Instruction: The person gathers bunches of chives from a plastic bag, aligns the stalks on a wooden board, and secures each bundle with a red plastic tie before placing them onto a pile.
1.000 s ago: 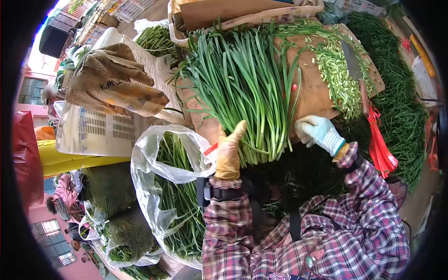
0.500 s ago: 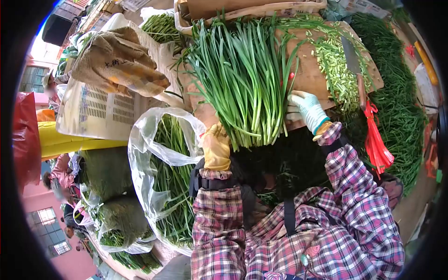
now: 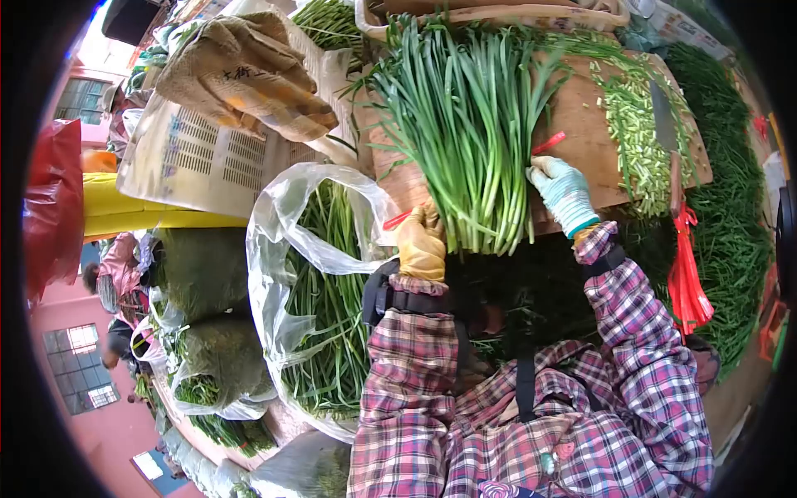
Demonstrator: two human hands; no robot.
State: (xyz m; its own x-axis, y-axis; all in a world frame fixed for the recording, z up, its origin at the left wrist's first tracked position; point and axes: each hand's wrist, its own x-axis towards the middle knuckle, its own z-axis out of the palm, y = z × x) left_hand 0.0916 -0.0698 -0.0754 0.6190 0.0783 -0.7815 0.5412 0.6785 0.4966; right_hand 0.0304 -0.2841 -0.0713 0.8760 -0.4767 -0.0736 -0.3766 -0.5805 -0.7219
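Note:
A thick bunch of green chives (image 3: pixel 477 141) lies on the wooden board (image 3: pixel 581 153), its pale stem ends towards me. My left hand (image 3: pixel 422 242), in a yellow-orange glove, is closed at the lower left of the stems and pinches one end of a red plastic strip (image 3: pixel 397 221). Another red piece sticks out on the bunch's right side. My right hand (image 3: pixel 563 192), in a white and teal knit glove, is beside the stems just below that piece. Its fingers are curled together; what they grip, if anything, is hidden.
A cleaver (image 3: pixel 664 120) lies on cut stem pieces (image 3: pixel 635 149) at the right. Red strips (image 3: pixel 687 278) hang from the board's edge. A plastic bag (image 3: pixel 270 274) of greens stands left, below a burlap cloth (image 3: pixel 249 75) on a crate (image 3: pixel 199 174). More greens (image 3: pixel 735 224) pile up at right.
The view has shifted, moving the scene rightward. My left hand has closed on the red strip's end, now visible. The right fingers, stretched before, have curled beside the stems; the right-hand red piece shows more.

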